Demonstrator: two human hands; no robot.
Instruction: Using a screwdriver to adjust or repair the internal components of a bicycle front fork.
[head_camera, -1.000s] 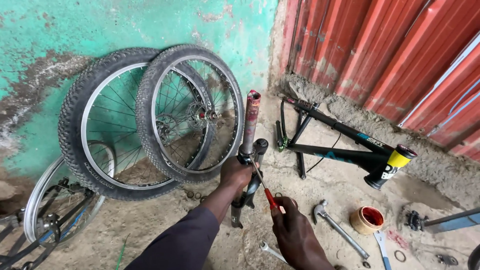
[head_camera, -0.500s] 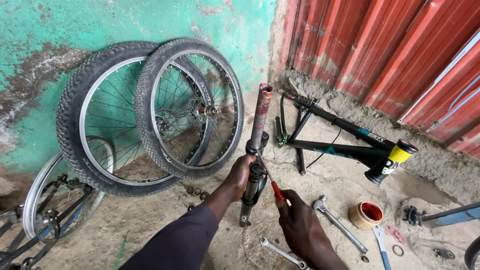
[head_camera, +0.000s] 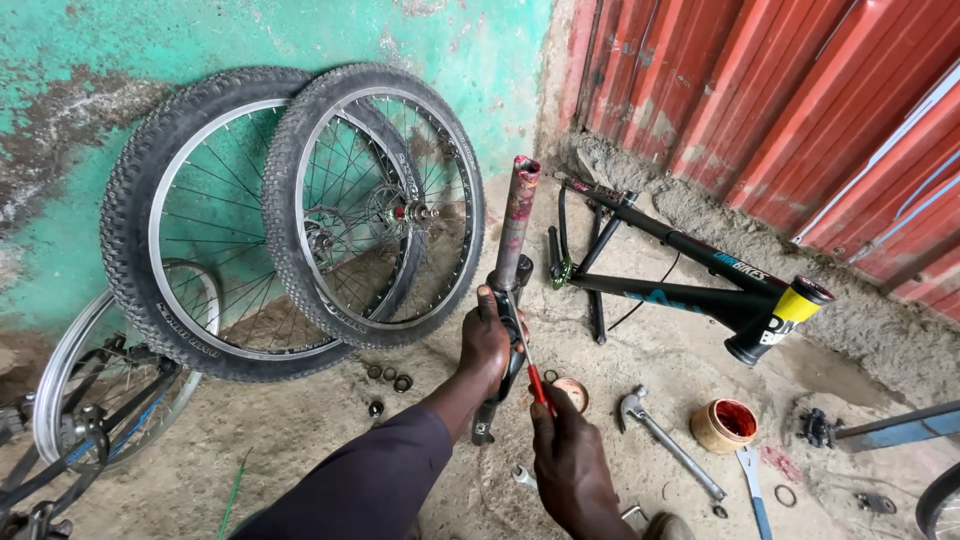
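Left hand (head_camera: 487, 345): clamped round bike fork (head_camera: 508, 290) at the crown, keeping it upright on dirt floor (head_camera: 300, 440).
Right hand (head_camera: 570, 460): closed on red-handled tool (head_camera: 537, 385), tip against the fork.
Nearby: two wheels (head_camera: 300, 210) leaning on wall; black frame (head_camera: 690, 285) lying clear.

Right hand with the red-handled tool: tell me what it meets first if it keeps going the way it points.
The right hand aims its red-handled tool up-left at the bicycle fork that the left hand holds upright. The fork crown comes first, though depth is uncertain.
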